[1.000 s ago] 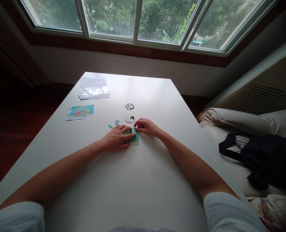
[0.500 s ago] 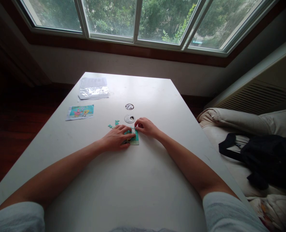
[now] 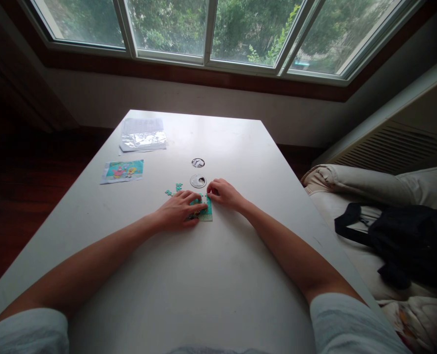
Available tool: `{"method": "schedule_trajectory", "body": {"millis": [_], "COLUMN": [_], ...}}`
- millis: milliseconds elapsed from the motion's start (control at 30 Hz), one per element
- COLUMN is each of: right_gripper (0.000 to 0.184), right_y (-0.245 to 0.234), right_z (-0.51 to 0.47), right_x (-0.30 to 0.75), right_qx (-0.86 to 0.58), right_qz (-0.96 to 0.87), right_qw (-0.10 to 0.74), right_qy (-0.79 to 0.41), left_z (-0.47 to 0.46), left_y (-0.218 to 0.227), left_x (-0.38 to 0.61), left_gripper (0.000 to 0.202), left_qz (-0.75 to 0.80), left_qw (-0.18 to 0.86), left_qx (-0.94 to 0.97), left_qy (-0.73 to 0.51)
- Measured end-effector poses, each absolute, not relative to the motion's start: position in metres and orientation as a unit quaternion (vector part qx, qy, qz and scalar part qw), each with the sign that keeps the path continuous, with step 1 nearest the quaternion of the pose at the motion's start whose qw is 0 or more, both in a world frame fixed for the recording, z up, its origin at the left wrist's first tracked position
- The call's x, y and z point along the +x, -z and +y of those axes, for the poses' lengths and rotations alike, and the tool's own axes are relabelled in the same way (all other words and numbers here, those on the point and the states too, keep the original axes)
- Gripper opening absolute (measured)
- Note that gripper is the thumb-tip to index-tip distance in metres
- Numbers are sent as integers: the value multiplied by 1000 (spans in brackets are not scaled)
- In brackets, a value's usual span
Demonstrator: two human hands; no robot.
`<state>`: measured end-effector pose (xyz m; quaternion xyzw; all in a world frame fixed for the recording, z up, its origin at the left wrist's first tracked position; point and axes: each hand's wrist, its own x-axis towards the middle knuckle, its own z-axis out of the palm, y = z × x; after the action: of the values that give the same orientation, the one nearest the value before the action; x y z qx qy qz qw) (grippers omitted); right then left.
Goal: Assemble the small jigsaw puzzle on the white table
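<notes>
A partly joined jigsaw puzzle (image 3: 207, 214) in teal and green lies flat on the white table (image 3: 199, 275). My left hand (image 3: 181, 210) rests over its left part with the fingers spread, hiding much of the picture. At the puzzle's upper right corner, the thumb and fingertips of my right hand (image 3: 221, 192) pinch a jigsaw piece, which they mostly cover. Loose teal jigsaw pieces (image 3: 179, 187) lie just beyond my left fingers.
A picture card (image 3: 125, 170) with cartoon figures lies left of the puzzle. Papers in a clear sleeve (image 3: 143, 134) sit farther back. Two round grommets (image 3: 198, 181) are set in the tabletop. On the right, a dark bag (image 3: 413, 241) lies on a pale sofa (image 3: 373, 172).
My right hand has shifted very slightly to the right at the puzzle's corner. My left hand stays in place on the puzzle.
</notes>
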<state>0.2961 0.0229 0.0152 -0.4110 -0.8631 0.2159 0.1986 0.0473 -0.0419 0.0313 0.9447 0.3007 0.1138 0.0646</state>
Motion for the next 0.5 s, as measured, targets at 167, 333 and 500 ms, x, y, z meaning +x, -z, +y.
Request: {"method": "schedule_trajectory", "body": {"millis": [167, 333, 500], "right_gripper": [2, 1, 2], "right_y": [-15, -14, -17], "right_z": [24, 25, 23], "right_x": [296, 297, 297], "right_qx": [-408, -403, -403], "right_qz": [-864, -866, -868], "right_qw": [198, 198, 192], "right_qy": [-219, -220, -219], "left_z": [-42, -42, -42], "left_y": [-31, -31, -31], "left_x": [48, 48, 48], "left_gripper": [43, 42, 43], "left_qz": [301, 302, 301], "left_qw": [62, 63, 65], "left_qx": [945, 945, 945], "left_qy": [-113, -112, -114]}}
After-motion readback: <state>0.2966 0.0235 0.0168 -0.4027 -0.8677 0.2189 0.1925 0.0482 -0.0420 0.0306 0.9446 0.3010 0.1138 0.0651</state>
